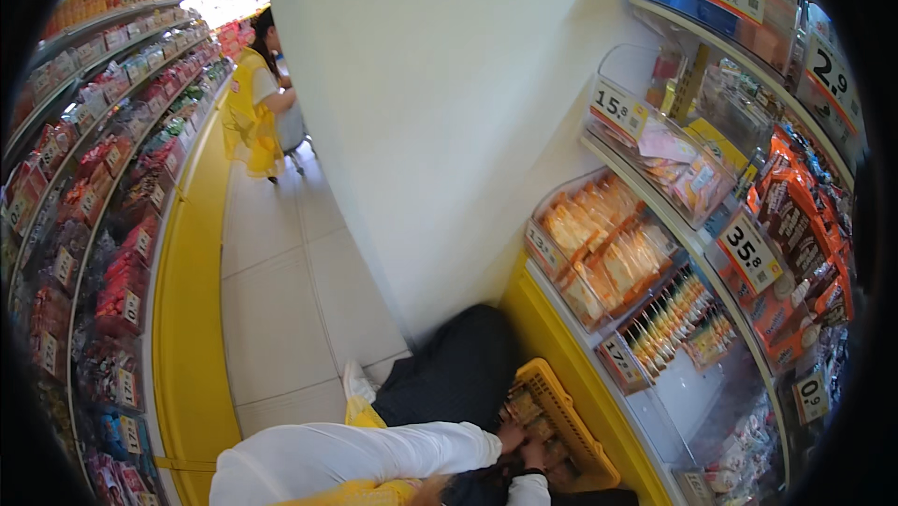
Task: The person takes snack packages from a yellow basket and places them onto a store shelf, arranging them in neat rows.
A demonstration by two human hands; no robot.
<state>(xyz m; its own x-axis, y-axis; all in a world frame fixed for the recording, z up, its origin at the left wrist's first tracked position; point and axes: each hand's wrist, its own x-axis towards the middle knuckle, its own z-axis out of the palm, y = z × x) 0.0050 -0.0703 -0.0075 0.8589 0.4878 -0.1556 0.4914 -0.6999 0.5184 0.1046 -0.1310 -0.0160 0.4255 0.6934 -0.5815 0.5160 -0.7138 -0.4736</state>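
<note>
A yellow plastic basket (579, 422) stands on the floor against the yellow base of the right-hand shelf, with small clear-wrapped snack packs (523, 408) inside. My left hand (511, 436), at the end of a long white sleeve, reaches in over the basket's near side, close to the packs. Right beside it is my right hand (534, 453), with a dark band at the wrist. Both sets of fingers are small and blurred among the packs, so their grip does not show. My bent leg in dark trousers (449, 373) lies alongside the basket.
Snack shelves (631, 260) with clear bins and price tags rise on the right. A white pillar (449, 120) stands ahead. More stocked shelves (112, 225) line the left above a yellow base (186, 281). A person in a yellow vest (245, 99) is farther down the tiled aisle (280, 309).
</note>
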